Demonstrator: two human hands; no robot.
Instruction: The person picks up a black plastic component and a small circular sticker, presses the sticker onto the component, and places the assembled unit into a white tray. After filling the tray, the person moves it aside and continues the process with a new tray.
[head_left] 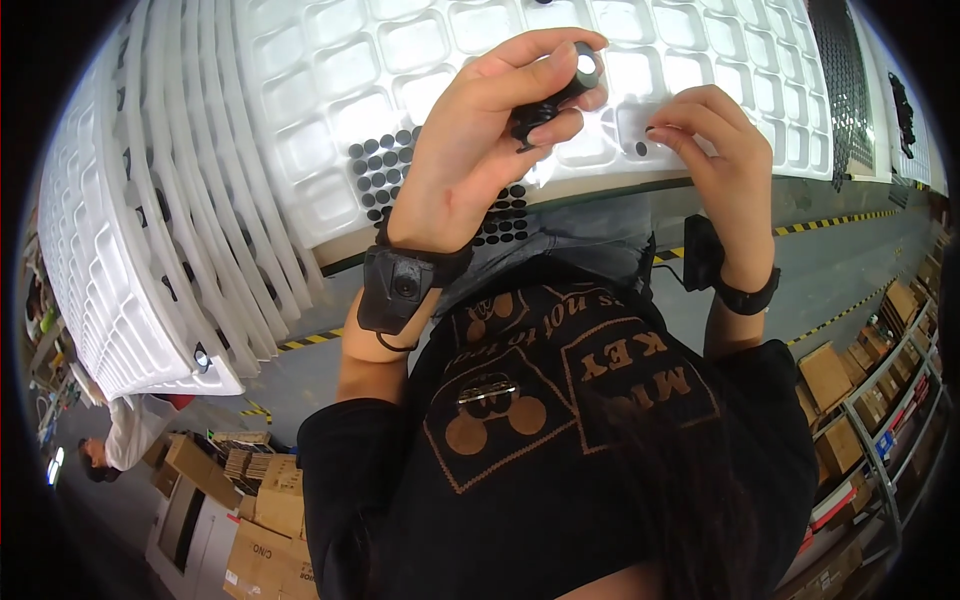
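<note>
My left hand [480, 105] is wrapped round a small black cylinder [552, 108] that looks like a flashlight. Its round white end [586, 66] points up between thumb and fingers. To the right, my right hand [725, 140] is closed in a pinch on a small black disc [650, 128]. Just below those fingertips, a dark round spot [641, 149] shows in a compartment of the white plastic tray [420, 90]; whether it is a disc or a reflection I cannot tell. Rows of black round pads [375, 168] lie under and beside my left wrist, partly hidden by it.
Several white trays [180, 200] stand in a leaning row at the left. A black mesh strip [842, 90] borders the tray on the right. Cardboard boxes [265, 545] sit on the floor at lower left, and a metal rack [875, 440] with boxes at right. Another person [125, 435] is at far left.
</note>
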